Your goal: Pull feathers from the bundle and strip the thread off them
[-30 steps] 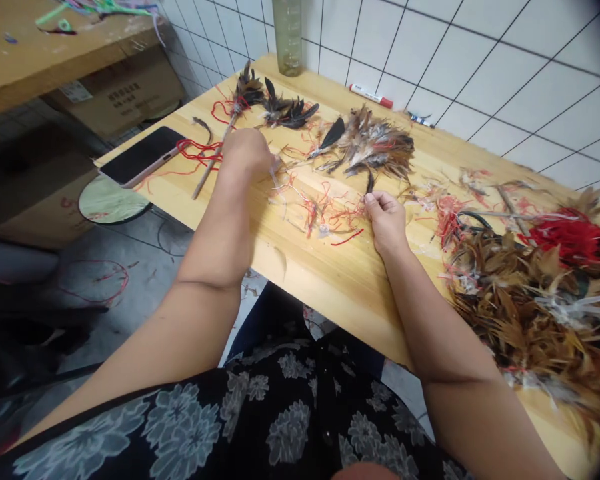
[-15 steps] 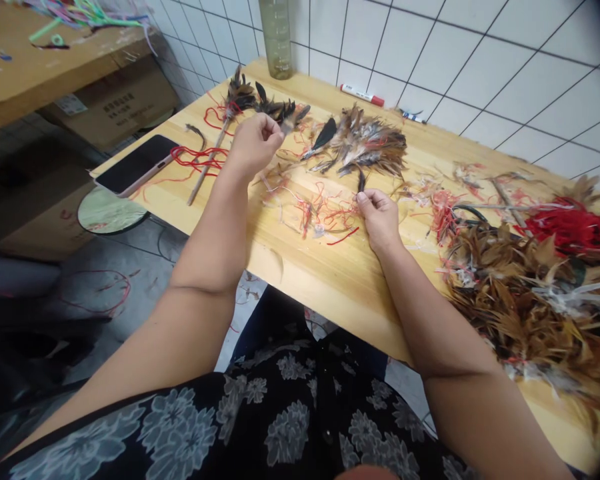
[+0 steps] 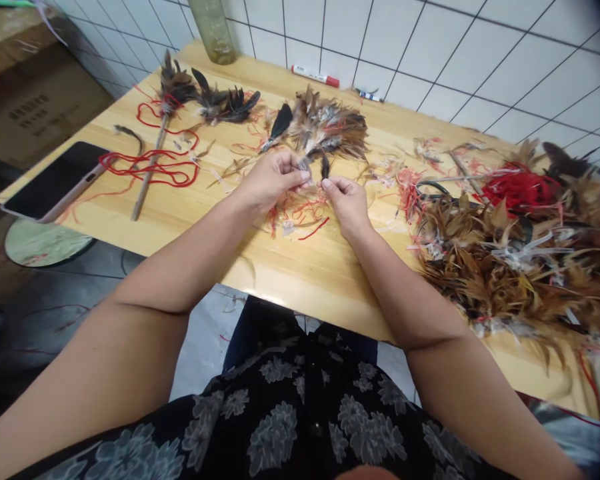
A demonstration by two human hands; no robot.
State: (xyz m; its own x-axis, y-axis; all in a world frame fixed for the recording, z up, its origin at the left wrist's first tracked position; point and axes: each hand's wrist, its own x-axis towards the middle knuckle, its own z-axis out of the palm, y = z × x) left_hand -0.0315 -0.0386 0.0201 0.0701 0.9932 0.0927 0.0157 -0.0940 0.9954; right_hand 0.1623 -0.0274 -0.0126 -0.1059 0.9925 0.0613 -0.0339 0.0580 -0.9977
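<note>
Centre of wooden tabletop (image 3: 300, 280) | left hand (image 3: 273, 180): fingers pinching small grey feather tuft (image 3: 305, 165) | right hand (image 3: 347, 205): fingers closed beside tuft, hold unclear | upper left: one feather-bound stick (image 3: 153, 150) | right: most material, in brown feather heap (image 3: 495, 267)

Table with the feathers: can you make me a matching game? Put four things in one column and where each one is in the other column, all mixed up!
Things:
1. Phone
2. Marker with a red cap
3. Big brown feather pile
4. Plastic bottle

Places:
A. Heaped at the right end of the table
B. Lying flat at the left end of the table
C. Standing upright at the back, by the tiled wall
D. Lying along the back edge, by the tiled wall

Right pairs: 1-B, 2-D, 3-A, 4-C
</note>
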